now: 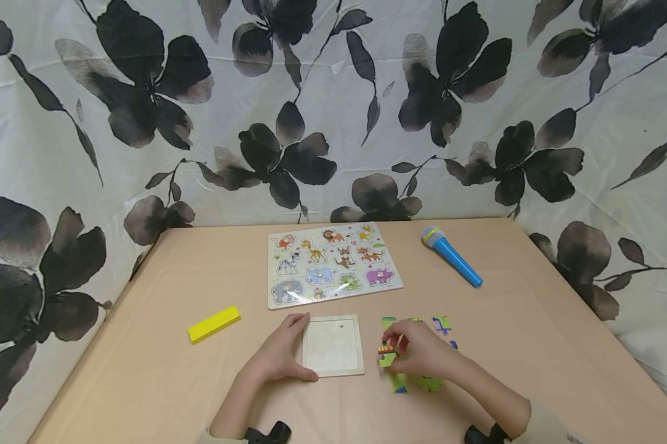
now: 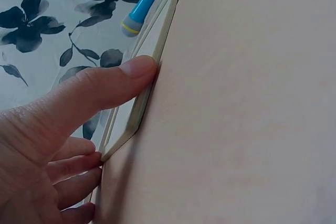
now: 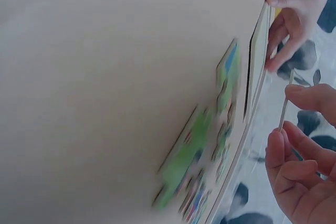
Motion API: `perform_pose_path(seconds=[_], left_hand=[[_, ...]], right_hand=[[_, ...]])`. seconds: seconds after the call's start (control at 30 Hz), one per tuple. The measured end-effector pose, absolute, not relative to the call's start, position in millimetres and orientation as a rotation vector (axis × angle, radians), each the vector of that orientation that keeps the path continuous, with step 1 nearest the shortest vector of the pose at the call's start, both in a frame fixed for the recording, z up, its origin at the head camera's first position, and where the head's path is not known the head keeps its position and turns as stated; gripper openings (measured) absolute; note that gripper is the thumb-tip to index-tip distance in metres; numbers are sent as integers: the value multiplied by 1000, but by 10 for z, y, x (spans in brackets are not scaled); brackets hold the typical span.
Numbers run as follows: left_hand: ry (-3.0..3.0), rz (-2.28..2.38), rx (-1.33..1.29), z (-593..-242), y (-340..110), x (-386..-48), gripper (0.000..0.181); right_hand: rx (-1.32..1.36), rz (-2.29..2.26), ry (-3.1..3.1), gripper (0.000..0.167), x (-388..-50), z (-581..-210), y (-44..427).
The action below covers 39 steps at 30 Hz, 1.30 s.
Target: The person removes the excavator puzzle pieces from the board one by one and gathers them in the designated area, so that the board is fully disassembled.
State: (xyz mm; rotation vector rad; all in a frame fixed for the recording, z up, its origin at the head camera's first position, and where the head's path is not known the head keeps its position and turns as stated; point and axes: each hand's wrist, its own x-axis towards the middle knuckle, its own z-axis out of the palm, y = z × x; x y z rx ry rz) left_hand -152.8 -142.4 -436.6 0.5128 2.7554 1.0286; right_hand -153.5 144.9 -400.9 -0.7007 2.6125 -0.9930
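My left hand (image 1: 282, 353) grips the empty square wooden puzzle tray (image 1: 333, 346) at its left side. In the left wrist view the thumb (image 2: 139, 69) lies on the tray's edge while the other fingers touch its corner. To the right of the tray, my right hand (image 1: 425, 350) pinches a jigsaw piece (image 1: 387, 356) between thumb and fingertips. That piece shows as a thin edge-on strip (image 3: 285, 103) in the right wrist view, raised off the table. Several loose green jigsaw pieces (image 1: 431, 384) lie under and around this hand, which partly hides them.
Behind the tray lies an animal picture board (image 1: 333, 265). A blue toy microphone (image 1: 455, 258) is at the back right, and a yellow bar (image 1: 214, 324) sits left of my left hand. A flowered cloth (image 1: 367, 92) hangs behind the table (image 1: 161, 382).
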Motion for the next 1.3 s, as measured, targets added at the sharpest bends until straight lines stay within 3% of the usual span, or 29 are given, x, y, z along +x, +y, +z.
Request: perform_pose_path(seconds=[0.63, 1.0, 1.3], left_hand=[[2750, 1041, 490, -4373, -1430, -1524, 109], [2761, 1027, 488, -4383, -1436, -1535, 110], [2750, 1027, 505, -4400, -1435, -1542, 109]], right_hand=[[-744, -997, 2676, 34, -1373, -4039, 2264], [-528, -920, 2622, 36, -1328, -4123, 2455], [-500, -874, 2631, 37, -1306, -4205, 2510]])
